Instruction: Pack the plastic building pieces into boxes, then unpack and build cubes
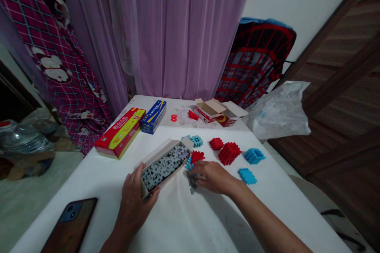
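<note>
My left hand (135, 193) is closed around the near end of an open cardboard box (160, 185), thumb at one side and fingers at the other. Grey interlocking plastic pieces (163, 168) fill the box. To its right, my right hand (208, 176) pinches grey interlocking pieces (192, 185) just above or on the table; its fingers partly hide them. Beyond my right fingertips lie a red interlocking piece (197, 156) and blue pieces (189, 163), close to the box's far end. Another light-blue piece (196, 140) rests behind the box.
Red block shapes (230, 153), a blue cube shape (254, 155) and a flat blue piece (247, 176) lie right. A red-yellow box (120, 132), a blue box (154, 116) and opened cartons (208, 110) stand behind. A phone (71, 225) lies front left; a plastic bag (280, 108) hangs right.
</note>
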`<state>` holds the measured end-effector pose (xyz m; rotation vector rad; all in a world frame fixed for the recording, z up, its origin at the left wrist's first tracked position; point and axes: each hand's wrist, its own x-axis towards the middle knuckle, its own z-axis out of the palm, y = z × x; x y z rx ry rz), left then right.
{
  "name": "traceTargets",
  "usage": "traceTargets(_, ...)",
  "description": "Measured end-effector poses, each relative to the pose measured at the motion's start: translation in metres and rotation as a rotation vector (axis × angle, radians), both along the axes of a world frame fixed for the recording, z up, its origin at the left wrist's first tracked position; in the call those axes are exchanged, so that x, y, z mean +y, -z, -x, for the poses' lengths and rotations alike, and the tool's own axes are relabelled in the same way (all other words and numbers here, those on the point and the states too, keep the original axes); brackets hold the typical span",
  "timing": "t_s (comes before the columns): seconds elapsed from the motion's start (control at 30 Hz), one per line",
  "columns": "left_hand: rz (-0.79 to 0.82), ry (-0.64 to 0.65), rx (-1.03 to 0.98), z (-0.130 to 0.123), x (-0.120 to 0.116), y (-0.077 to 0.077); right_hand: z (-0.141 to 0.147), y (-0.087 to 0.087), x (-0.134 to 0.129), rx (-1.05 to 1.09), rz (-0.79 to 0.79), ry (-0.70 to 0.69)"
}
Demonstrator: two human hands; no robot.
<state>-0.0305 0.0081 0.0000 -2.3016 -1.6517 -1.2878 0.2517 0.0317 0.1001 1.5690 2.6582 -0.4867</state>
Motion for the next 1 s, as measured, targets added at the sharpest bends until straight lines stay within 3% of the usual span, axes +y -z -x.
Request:
traceTargets(0.1, 0.034, -0.006, 0.011, 0.002, 0.000, 0.000, 0.003, 0.021, -0.015, -0.095, 0.036, -0.019)
traceTargets(0.23, 0.011, -0.013, 0.036, 0.006, 0.000, 0.001, 0.007, 0.039, -0.027, -0.093, 0.046, 0.099)
traceTargets(0.43, 0.001, 0.000, 0.026, 0.008, 0.000, 0.000, 0.023, 0.047, -0.035, -0.037, 0.041, 0.421)
traceTargets(0.6, 0.057, 0.019, -0.013, 0.009, 0.001, 0.002, 0.034, 0.048, -0.036, -0.024, 0.062, 0.425)
traceTargets(0.73, 0.045, 0.014, -0.027, 0.005, 0.000, 0.000, 0.014, 0.029, -0.036, 0.108, 0.060, 0.398)
traceTargets(0.83, 0.038, 0.009, -0.017, 0.003, -0.001, -0.002, 0.006, -0.002, -0.026, 0.260, -0.103, 0.316)
traceTargets(0.9, 0.051, 0.006, -0.014, 0.002, -0.001, -0.002, 0.014, -0.022, -0.009, 0.332, -0.230, 0.151)
traceTargets(1.0, 0.024, 0.003, -0.004, 0.003, -0.001, 0.001, 0.041, -0.041, 0.025, 0.269, -0.275, -0.112)
